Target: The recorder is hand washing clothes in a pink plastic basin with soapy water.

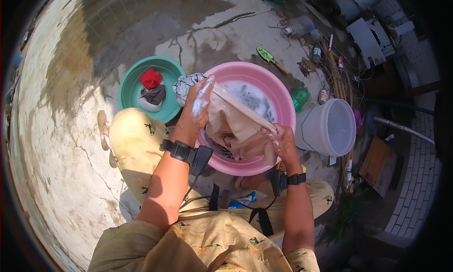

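A wet beige cloth [233, 127] is stretched between my two hands above a pink plastic basin [285, 95]. My left hand [198, 104], streaked with white suds, grips its upper left part. At the cloth's right edge, my right hand [283, 141] pinches a corner, with foam on the fingers. A bunched white cloth with dark lines [189, 84] pokes out beyond my left hand; whether it joins the beige cloth is hidden. White soap foam [247, 91] floats in the basin. Darker fabric [221, 150] shows under the beige cloth.
Left of the pink basin, a green basin [124, 84] holds a red cloth [151, 78] and a dark grey cloth [154, 94]. A white bucket [311, 130] stands at the right. Beyond lie a green trowel [265, 55], a green plastic bottle [300, 98] and wooden sticks [334, 74].
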### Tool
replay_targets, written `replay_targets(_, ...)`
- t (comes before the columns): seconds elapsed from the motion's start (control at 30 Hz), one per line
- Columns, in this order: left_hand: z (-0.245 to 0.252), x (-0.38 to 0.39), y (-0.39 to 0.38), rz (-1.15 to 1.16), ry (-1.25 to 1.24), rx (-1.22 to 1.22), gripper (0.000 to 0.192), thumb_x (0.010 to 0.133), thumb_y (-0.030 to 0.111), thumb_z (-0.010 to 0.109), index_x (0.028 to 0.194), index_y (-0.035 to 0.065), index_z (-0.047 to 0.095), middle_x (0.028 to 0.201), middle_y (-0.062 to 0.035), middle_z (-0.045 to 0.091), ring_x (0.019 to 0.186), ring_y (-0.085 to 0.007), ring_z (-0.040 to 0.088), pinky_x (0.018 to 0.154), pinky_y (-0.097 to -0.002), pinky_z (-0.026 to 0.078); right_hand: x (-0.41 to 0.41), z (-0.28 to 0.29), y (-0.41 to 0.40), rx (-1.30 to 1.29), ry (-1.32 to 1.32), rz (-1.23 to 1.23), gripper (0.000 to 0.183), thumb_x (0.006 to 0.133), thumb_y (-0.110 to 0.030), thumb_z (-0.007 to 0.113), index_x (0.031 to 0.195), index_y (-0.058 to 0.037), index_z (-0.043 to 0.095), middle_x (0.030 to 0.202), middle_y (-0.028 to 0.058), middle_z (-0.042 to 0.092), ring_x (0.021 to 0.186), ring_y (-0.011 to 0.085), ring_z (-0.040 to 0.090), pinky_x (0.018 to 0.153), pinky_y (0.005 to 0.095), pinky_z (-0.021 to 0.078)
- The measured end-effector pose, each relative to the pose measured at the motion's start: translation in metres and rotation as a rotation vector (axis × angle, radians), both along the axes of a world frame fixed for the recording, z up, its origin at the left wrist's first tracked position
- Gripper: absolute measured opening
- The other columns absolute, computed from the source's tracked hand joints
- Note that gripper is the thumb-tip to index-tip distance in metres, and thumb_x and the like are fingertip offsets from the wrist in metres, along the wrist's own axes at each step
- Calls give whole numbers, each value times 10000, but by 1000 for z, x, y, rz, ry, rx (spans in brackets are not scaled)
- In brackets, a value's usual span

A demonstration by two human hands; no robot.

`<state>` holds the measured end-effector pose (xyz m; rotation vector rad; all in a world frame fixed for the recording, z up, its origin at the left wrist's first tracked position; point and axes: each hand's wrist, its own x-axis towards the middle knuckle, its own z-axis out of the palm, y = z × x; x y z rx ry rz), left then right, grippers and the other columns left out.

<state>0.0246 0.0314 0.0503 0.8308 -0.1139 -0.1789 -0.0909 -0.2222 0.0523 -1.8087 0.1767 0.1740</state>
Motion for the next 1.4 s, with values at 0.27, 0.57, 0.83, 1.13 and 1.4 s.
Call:
replay_targets(0.27,-19,40,-12,-260,340,229,265,876,217,595,1017,-1,542,928,-55,606,816,-113,590,755,-249,493,67,11,-35,62,76,-104,164,847,-136,577,861,17,633,777,27,604,663,87,503,633,249,424)
replay_targets(0.57,-116,82,-58,-269,-59,1206,222,801,69,609,990,-31,552,866,-73,595,783,-163,577,688,-277,459,147,-112,-71,-237,81,-118,262,879,-215,570,937,38,604,800,124,615,704,219,546,689,307,435)
replay_targets(0.83,-258,80,-68,-79,92,783,302,879,193,524,1136,38,557,1118,-59,536,1044,-155,473,890,-301,392,193,-231,-64,-470,190,317,399,891,-311,539,1206,-68,511,976,177,597,805,263,572,707,344,451)
replay_targets(1.13,-214,54,-86,-943,455,932,282,888,201,543,1113,38,588,856,-8,620,730,-90,520,670,-249,431,131,-215,-52,-329,476,417,425,898,-386,485,1072,-11,582,1019,197,589,893,312,569,812,351,450)
replay_targets(1.4,-217,2,-69,-1302,-217,1176,250,831,202,534,969,11,616,875,-199,627,734,-267,575,681,-360,456,42,-209,-30,-401,319,712,289,838,-314,599,894,-32,624,838,188,606,775,323,577,713,365,461)
